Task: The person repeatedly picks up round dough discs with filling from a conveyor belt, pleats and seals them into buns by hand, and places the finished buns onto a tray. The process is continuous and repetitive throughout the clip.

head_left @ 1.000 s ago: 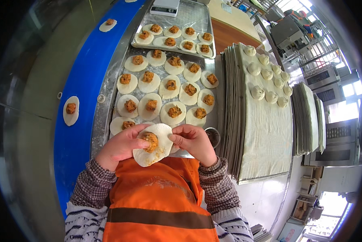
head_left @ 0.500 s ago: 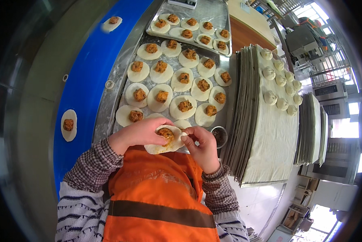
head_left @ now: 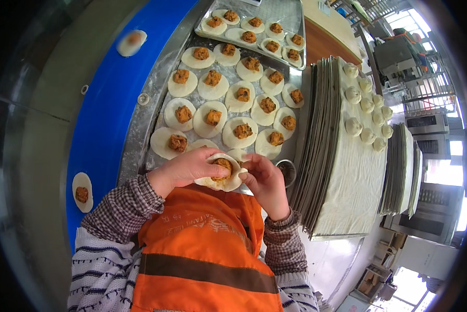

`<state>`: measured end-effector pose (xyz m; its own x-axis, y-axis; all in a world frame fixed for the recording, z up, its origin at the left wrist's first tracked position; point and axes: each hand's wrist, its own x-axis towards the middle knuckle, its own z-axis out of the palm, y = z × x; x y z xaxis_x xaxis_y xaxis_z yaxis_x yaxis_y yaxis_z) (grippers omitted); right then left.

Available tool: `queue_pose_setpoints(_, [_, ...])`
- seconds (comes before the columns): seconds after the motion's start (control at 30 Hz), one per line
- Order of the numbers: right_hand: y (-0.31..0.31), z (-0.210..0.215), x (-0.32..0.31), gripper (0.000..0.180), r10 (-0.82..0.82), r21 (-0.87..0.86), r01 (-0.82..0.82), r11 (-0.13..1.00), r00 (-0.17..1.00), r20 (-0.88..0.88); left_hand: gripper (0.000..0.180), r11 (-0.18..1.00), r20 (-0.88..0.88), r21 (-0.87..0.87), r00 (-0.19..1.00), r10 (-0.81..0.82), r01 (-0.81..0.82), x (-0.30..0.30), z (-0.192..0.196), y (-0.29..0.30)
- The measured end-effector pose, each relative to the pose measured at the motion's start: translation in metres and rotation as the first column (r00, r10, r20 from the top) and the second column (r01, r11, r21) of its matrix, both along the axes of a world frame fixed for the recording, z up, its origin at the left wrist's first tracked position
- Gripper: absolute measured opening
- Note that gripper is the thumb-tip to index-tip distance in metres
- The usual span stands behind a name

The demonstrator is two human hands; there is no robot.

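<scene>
My left hand [head_left: 186,169] cradles a round dough wrapper [head_left: 220,185], its thumb pressing on the orange-brown filling [head_left: 223,166] in the middle. At the wrapper's right edge, my right hand [head_left: 266,183] pinches the dough between thumb and fingers. The rim there is gathered and raised, while the filling still shows at the top. Just beyond my hands, several flat dough rounds [head_left: 209,130], each topped with a lump of filling, lie in rows on the floured metal surface [head_left: 157,106]. The nearest ones are partly hidden behind my hands.
On the left runs a blue belt [head_left: 106,106] carrying filled rounds [head_left: 81,205]. A metal tray [head_left: 302,39] with more rounds stands at the far end. To the right, pleated buns [head_left: 353,127] sit on a cloth-topped stack of trays [head_left: 342,200]. A small round container [head_left: 292,176] stands beside my right hand.
The wrapper has gone from nearly flat to more cupped, its edge drawn up around the filling. My right hand keeps pinching its rim. The rounds on the belt have moved nearer.
</scene>
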<state>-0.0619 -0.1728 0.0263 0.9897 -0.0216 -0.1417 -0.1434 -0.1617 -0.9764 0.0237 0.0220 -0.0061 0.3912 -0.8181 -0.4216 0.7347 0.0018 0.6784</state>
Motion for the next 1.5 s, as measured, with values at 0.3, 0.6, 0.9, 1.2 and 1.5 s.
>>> queue_pose_setpoints(0.3, [0.002,0.007,0.008,0.020,0.119,-0.271,-0.122,0.955,0.993,-0.027,0.042,0.900,0.608,0.389,0.678,-0.412,0.198,0.011,0.012,-0.009])
queue_pose_setpoints(0.6, [-0.006,-0.008,-0.004,0.020,0.013,-0.146,-0.011,0.989,1.000,0.015,0.044,0.995,0.131,0.064,0.987,-0.089,0.082,0.012,-0.001,-0.003])
queue_pose_setpoints(0.9, [0.002,0.011,0.003,0.018,0.112,-0.447,-0.068,0.892,0.991,0.072,0.039,0.902,0.443,0.362,0.807,-0.390,0.237,0.019,0.023,-0.014])
queue_pose_setpoints(1.2, [0.003,-0.010,-0.007,0.018,-0.100,-0.067,0.105,0.992,0.992,0.080,0.037,0.999,0.142,0.043,0.990,-0.021,0.015,0.012,0.009,-0.012])
queue_pose_setpoints(1.5, [0.009,-0.006,-0.004,0.017,-0.096,-0.354,0.150,0.923,0.982,0.165,0.039,0.958,0.414,0.281,0.907,-0.077,-0.047,0.002,0.015,-0.018])
